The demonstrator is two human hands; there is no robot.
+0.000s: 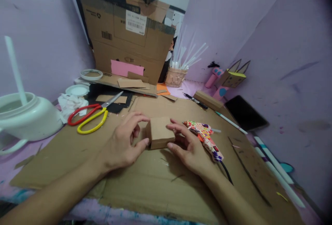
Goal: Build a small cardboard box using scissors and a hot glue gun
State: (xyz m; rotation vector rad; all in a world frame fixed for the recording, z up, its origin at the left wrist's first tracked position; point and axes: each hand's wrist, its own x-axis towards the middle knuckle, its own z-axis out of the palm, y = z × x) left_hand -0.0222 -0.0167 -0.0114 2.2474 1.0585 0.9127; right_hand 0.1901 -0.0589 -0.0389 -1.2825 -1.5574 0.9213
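Note:
A small cardboard box rests on a large cardboard sheet. My left hand has thumb and index fingertips against the box's left side, the other fingers curled beneath. From the right, my right hand touches the box's top edge and front corner with fingers and thumb. The two hands grip it between them. Just beyond my right hand lies a flower-patterned hot glue gun, its nozzle pointing toward the box. Scissors with one red and one yellow handle lie beyond my left hand, blades partly apart.
A white teapot-like pot stands at the left. At the back are cardboard strips, a large carton and a basket of glue sticks. A marker, a phone and pens lie to the right.

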